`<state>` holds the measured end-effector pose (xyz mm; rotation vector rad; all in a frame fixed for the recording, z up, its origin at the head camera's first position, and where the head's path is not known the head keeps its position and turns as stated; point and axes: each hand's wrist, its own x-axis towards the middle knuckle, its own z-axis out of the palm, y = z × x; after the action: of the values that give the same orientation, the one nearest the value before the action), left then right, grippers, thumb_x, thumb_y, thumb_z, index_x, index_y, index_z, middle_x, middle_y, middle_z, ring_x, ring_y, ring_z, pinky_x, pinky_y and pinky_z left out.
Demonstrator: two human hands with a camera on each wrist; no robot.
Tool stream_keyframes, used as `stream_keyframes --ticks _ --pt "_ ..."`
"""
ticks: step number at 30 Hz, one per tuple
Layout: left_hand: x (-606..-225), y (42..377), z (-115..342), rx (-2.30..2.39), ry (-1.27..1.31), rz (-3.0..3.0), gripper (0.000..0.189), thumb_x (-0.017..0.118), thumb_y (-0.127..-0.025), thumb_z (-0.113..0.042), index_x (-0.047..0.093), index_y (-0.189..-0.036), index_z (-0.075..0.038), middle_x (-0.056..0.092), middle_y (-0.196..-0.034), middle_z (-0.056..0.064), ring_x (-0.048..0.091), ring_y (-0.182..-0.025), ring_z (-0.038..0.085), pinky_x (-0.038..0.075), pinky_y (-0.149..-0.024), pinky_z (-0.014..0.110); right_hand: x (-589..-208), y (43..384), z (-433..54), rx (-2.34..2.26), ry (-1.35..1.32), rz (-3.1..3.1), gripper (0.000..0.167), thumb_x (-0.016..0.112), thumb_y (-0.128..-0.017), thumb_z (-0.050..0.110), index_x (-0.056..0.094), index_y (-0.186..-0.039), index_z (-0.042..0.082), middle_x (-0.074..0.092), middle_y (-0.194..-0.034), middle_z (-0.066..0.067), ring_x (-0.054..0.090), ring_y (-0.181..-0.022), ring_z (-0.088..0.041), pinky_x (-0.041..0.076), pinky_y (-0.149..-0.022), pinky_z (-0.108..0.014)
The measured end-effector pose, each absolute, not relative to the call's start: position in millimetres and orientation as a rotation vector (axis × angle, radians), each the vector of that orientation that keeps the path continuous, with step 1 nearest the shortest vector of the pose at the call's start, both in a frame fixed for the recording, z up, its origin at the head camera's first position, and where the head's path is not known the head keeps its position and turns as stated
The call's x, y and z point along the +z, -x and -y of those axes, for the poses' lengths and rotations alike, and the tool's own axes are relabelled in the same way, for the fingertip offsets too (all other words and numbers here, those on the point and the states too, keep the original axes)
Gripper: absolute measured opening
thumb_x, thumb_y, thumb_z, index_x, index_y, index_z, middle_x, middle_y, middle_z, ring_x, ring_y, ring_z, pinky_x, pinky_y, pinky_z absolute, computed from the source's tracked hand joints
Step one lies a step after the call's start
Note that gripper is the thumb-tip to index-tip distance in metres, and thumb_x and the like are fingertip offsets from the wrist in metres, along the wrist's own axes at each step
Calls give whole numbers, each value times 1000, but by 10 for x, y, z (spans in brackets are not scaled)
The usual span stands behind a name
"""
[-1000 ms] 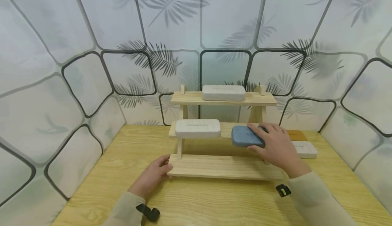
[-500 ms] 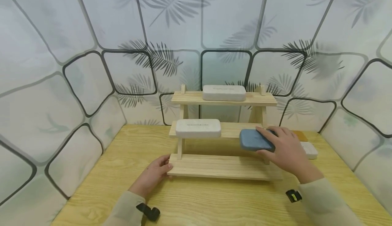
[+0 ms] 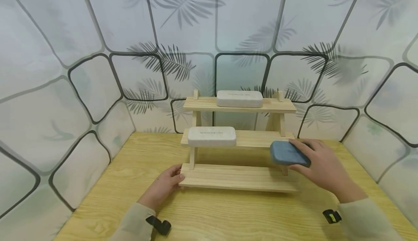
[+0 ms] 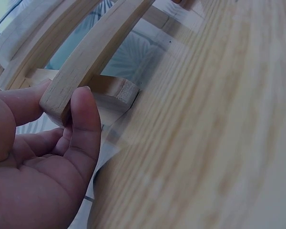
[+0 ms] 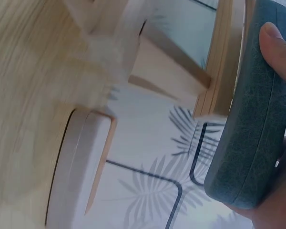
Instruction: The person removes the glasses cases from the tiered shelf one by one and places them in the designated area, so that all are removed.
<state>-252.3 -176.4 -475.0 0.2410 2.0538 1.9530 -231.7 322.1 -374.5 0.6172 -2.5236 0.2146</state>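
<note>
My right hand [image 3: 326, 170] grips a blue glasses case [image 3: 287, 153] by its right end, in front of the right end of the middle shelf [image 3: 258, 138]. In the right wrist view the thumb lies along one face of the blue case [image 5: 255, 109]. My left hand [image 3: 163, 184] holds the left end of the stand's bottom shelf [image 3: 238, 177]. The left wrist view shows thumb and fingers pinching that board end [image 4: 66, 90]. One white glasses case [image 3: 212, 137] sits on the left of the middle shelf, another white case [image 3: 240, 99] on the top shelf [image 3: 277, 105].
Beside the stand, the right wrist view shows a further white case [image 5: 76, 167] on the table [image 5: 24, 143], with an orange edge [image 5: 100, 171] along it. In the head view my right hand hides them. A patterned curtain [image 3: 183, 23] surrounds the table.
My right hand has carried the blue case rightward and slightly down, away from the middle of the stand, covering the cases on the right. The left hand has stayed on the bottom shelf.
</note>
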Motion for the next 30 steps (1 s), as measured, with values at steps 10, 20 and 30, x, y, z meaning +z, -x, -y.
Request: stream_keyframes --ticks 10,20,30 --pt "-4722 2520 1752 1941 -250 -2065 60 53 -107 -19 27 -154 8 50 -134 22 58 -108 24 54 -86 35 -3797 2229 -3514 255 -575 2589 85 90 -74 42 54 -146 16 57 -125 -19 56 -105 -43 45 -77 -60" --pt "-4702 2511 1757 1933 -242 -2063 60 53 -107 -17 27 -154 8 49 -135 22 58 -109 24 54 -86 35 -4024 2270 -3820 261 -545 2666 87 87 -77 46 50 -150 20 57 -126 -18 54 -107 -43 44 -78 -61" --pt "-4702 2508 1756 1941 -253 -2057 60 53 -107 -16 25 -154 10 49 -135 23 58 -109 24 54 -86 36 -4220 2318 -4093 231 -557 2664 87 89 -76 41 50 -151 19 57 -121 -21 55 -103 -45 43 -79 -61"
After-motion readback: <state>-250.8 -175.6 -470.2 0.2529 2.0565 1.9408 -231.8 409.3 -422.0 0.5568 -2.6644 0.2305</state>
